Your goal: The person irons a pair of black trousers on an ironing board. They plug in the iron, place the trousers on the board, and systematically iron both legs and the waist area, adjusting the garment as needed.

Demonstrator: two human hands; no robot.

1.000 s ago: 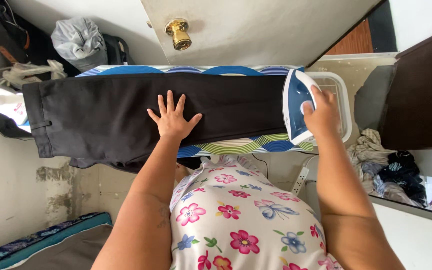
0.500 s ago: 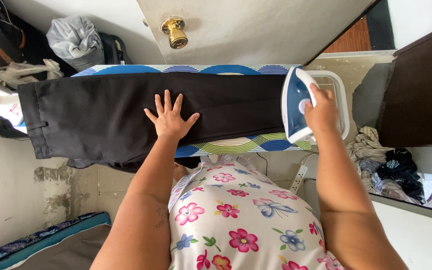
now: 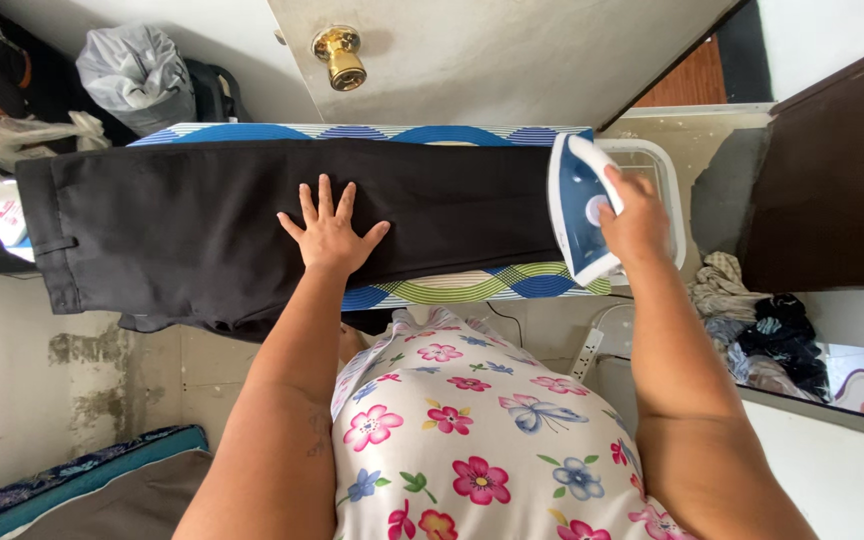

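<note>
The blue-and-white iron (image 3: 577,205) has edged left; the left hand (image 3: 328,232) flattens smooth black trousers (image 3: 192,225).

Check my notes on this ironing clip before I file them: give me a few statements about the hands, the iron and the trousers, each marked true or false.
1. The left hand lies flat, fingers spread, on the black trousers. True.
2. The right hand grips the blue and white iron. True.
3. The iron sits at the waistband end of the trousers. False: it is at the opposite end, at the right end of the ironing board; the waistband hangs off the left end.
4. The board cover is plain grey. False: it has a blue, green and white wave pattern.
5. A brass doorknob shows beyond the board. True.
</note>
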